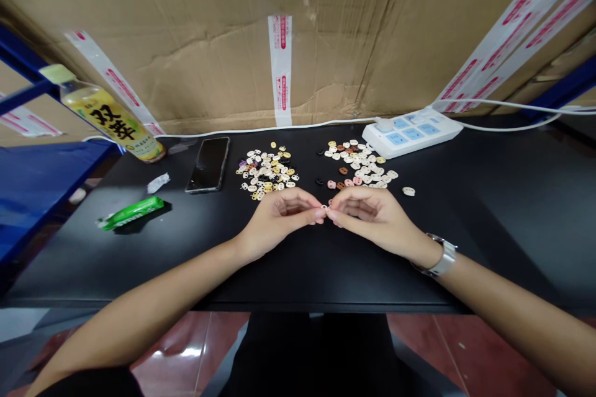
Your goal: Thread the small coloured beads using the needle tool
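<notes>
My left hand (282, 217) and my right hand (372, 214) meet above the black table. Thumb and forefinger of each pinch a tiny pale piece (325, 206) between them, mostly covered by the fingertips. Beyond my left hand lies a loose pile of small oval pieces with holes (267, 170), in cream, yellow, black and purple. Another pile of similar two-holed ovals (367, 164), white, brown and pink, spreads beyond my right hand. One white oval (408, 191) lies apart, to the right.
On the black table (488, 223) a phone (208, 164), a green wrapper (133, 212) and a crumpled white scrap (158, 183) lie left. A yellow-labelled bottle (109, 118) leans at the back left. A white power strip (412, 130) with cables sits before the cardboard wall (223, 43).
</notes>
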Demonstrator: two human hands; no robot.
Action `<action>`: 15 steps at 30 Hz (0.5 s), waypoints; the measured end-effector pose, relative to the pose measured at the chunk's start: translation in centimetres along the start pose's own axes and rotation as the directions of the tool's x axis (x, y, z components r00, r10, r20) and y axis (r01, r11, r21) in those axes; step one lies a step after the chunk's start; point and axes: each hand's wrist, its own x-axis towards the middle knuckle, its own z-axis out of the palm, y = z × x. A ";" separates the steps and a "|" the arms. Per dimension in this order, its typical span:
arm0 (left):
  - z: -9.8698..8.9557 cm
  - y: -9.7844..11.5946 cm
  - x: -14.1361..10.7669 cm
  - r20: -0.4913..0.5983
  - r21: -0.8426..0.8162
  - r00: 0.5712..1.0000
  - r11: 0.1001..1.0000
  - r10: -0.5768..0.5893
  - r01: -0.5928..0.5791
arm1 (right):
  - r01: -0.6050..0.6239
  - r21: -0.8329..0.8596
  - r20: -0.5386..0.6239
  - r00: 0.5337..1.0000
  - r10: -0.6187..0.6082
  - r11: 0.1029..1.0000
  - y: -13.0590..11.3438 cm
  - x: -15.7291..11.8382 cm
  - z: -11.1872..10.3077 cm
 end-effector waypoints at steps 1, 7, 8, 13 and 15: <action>0.0 -0.2 0.1 -0.001 -0.006 1.000 1.000 0.004 -0.004 | 0.014 -0.021 -0.006 1.000 -0.014 1.000 0.0 0.1 -0.1; 0.0 -1.8 0.4 0.059 0.129 0.997 0.990 0.046 -0.053 | 0.050 -0.256 -0.084 0.994 -0.074 0.965 -0.6 2.0 -1.6; 0.0 -2.0 0.4 0.084 0.178 0.995 0.981 0.058 -0.073 | 0.036 -0.286 -0.067 0.996 -0.058 0.958 -0.7 2.6 -1.9; 0.3 -2.1 0.0 0.176 0.314 0.978 0.935 0.116 -0.167 | 0.006 -0.391 0.059 0.998 0.019 0.921 -0.8 7.2 -2.8; 0.2 -2.1 0.0 0.193 0.323 0.973 0.928 0.127 -0.185 | -0.004 -0.456 0.085 0.995 0.048 0.890 -0.4 9.4 -2.8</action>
